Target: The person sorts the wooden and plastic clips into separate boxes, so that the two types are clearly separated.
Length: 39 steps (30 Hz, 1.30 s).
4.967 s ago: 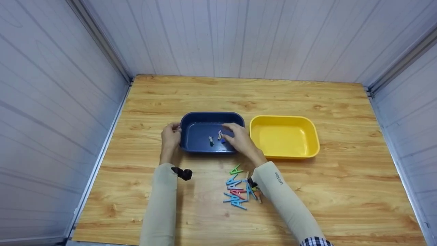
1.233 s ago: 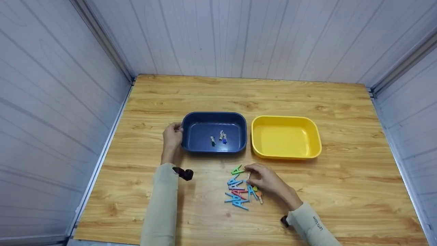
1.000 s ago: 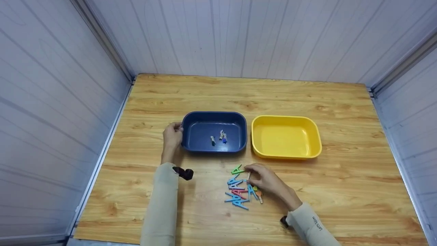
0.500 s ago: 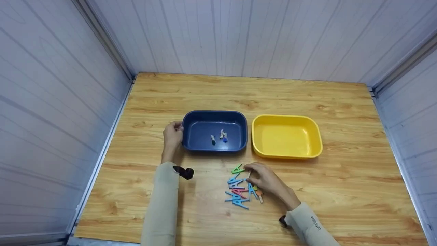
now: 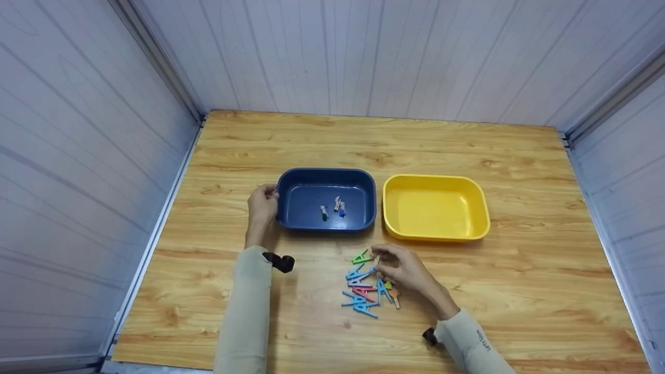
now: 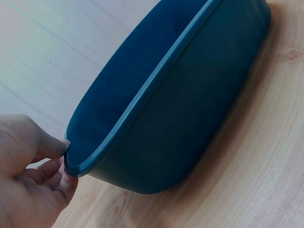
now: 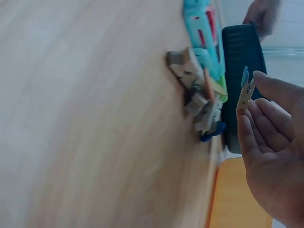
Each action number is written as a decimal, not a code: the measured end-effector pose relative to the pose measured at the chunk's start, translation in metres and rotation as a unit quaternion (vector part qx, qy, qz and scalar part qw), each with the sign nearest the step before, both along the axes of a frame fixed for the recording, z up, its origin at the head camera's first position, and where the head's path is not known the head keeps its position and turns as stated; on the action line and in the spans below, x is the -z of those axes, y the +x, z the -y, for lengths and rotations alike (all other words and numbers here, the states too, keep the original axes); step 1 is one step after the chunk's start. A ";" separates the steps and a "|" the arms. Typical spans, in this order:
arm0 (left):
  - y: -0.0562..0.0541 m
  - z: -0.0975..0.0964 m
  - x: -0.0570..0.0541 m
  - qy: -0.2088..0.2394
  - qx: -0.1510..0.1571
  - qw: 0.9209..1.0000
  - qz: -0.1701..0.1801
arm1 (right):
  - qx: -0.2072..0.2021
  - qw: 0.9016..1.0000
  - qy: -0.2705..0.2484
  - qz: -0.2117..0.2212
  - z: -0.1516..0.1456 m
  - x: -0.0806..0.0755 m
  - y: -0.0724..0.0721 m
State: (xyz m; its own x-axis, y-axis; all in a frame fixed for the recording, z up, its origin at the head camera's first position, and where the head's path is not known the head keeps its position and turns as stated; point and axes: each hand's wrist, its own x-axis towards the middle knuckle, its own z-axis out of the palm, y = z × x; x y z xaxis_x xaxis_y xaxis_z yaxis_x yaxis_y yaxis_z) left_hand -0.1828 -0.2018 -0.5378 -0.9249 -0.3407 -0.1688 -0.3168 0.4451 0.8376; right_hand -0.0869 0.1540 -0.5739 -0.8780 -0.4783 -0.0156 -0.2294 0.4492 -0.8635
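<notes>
My left hand (image 5: 263,209) pinches the left rim of the dark blue bin (image 5: 327,226), thumb on the rim and fingers below it in the left wrist view. Inside that bin lie a few small wooden clothespins (image 5: 341,210) with coloured ends. Between thumb and fingertips, my right hand (image 5: 405,267) holds a small wooden clothespin (image 7: 244,98) with a light blue piece at one end. Beside and below this hand spreads a loose pile of plastic clothespins: a green one (image 5: 360,257), a red one (image 5: 364,294) and several blue ones (image 5: 367,310).
A yellow bin (image 5: 436,208) stands just right of the blue one on the wooden table (image 5: 260,332). A wooden clothespin with an orange end (image 5: 394,296) lies at the pile's right edge. Pale panel walls (image 5: 363,57) enclose the table at the back and sides.
My right hand has come from inside the blue bin back to the pile, and now lifts a wooden clothespin slightly. One more clothespin lies free in the bin. The left hand stays at the rim.
</notes>
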 end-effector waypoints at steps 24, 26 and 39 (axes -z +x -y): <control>0.002 -0.001 -0.001 0.014 0.002 1.000 -0.003 | 0.011 0.998 -0.055 0.001 0.009 -0.034 -0.012; 0.001 -0.001 -0.001 0.016 0.000 1.000 -0.003 | 0.013 0.998 -0.062 -0.002 0.009 -0.035 -0.015; 0.000 -0.001 0.001 0.019 -0.011 1.000 -0.002 | 0.017 0.997 -0.071 -0.025 0.022 -0.041 -0.030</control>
